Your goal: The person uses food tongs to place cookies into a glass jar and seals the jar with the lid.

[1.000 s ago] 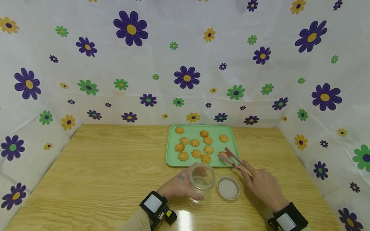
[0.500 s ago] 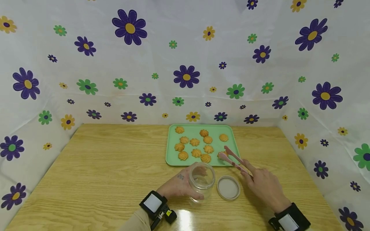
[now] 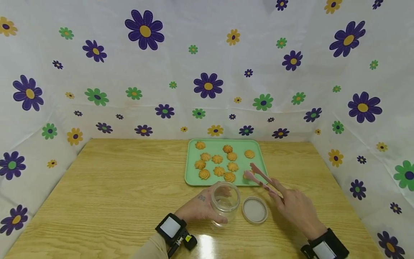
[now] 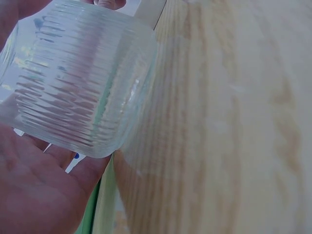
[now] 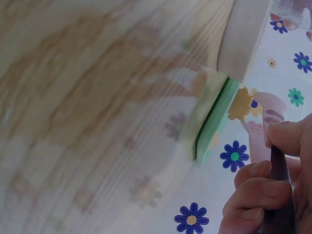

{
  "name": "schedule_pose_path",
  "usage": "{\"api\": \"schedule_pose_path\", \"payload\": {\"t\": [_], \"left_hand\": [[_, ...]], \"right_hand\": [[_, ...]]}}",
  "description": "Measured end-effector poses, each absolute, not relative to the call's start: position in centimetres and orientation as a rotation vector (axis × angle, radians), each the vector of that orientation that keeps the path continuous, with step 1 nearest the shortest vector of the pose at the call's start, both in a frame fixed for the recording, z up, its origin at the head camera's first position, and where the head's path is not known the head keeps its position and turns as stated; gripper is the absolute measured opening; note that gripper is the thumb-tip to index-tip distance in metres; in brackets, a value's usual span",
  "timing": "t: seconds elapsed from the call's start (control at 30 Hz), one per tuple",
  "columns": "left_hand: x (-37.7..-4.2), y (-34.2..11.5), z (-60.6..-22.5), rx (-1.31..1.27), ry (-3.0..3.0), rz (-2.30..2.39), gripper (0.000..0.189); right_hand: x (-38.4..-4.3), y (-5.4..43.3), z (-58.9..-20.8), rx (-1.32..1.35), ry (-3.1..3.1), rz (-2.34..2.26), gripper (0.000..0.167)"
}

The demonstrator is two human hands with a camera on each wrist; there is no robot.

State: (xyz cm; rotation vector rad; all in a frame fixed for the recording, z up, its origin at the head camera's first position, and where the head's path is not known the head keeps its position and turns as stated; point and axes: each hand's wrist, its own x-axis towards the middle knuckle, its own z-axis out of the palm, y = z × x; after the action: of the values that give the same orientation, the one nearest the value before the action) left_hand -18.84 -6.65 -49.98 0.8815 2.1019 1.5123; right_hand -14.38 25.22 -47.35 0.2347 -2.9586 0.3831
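Observation:
My left hand [image 3: 202,209] holds a clear glass jar [image 3: 225,207], mouth up and tilted toward the camera, with no lid on it. Ribbed glass sides of the jar [image 4: 83,83] show in the left wrist view. In my right hand [image 3: 295,208] is a pair of pink tongs [image 3: 262,175], its two tips apart at a piped cookie [image 3: 244,176] near the tray's right front corner. The tongs partly hide that cookie; I cannot tell whether they grip it. Several more swirl cookies [image 3: 219,171] lie on the green tray [image 3: 191,182].
A round lid [image 3: 255,210] lies on the wooden table [image 3: 129,187], just right of the jar and in front of the tray. Flowered white cloth [image 3: 181,68] walls the table at the back and both sides.
The head view shifts very slightly. Both hands, the jar and the tongs stay nearly in place, with the tong tips still at the same cookie.

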Motion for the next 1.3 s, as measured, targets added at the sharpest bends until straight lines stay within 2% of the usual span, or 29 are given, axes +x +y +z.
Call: {"api": "schedule_pose_path", "payload": {"t": [0.2, 0.73, 1.1, 1.3], "left_hand": [[-18.9, -6.6, -50.0, 0.889, 2.105, 1.511, 0.092], [-18.9, -6.7, -50.0, 0.877, 2.08, 1.52, 0.092], [-18.9, -6.8, -50.0, 0.884, 2.085, 1.514, 0.092], [-18.9, -6.8, -49.9, 0.89, 2.112, 1.492, 0.092]], "right_hand": [[-14.6, 25.0, -46.9, 0.224, -2.957, 0.433, 0.047], [-14.9, 24.1, -47.6, 0.301, -3.039, 0.468, 0.054], [-15.1, 22.7, -47.3, 0.312, -3.029, 0.291, 0.053], [-14.6, 21.9, -47.5, 0.355, -2.926, 0.005, 0.052]]}}
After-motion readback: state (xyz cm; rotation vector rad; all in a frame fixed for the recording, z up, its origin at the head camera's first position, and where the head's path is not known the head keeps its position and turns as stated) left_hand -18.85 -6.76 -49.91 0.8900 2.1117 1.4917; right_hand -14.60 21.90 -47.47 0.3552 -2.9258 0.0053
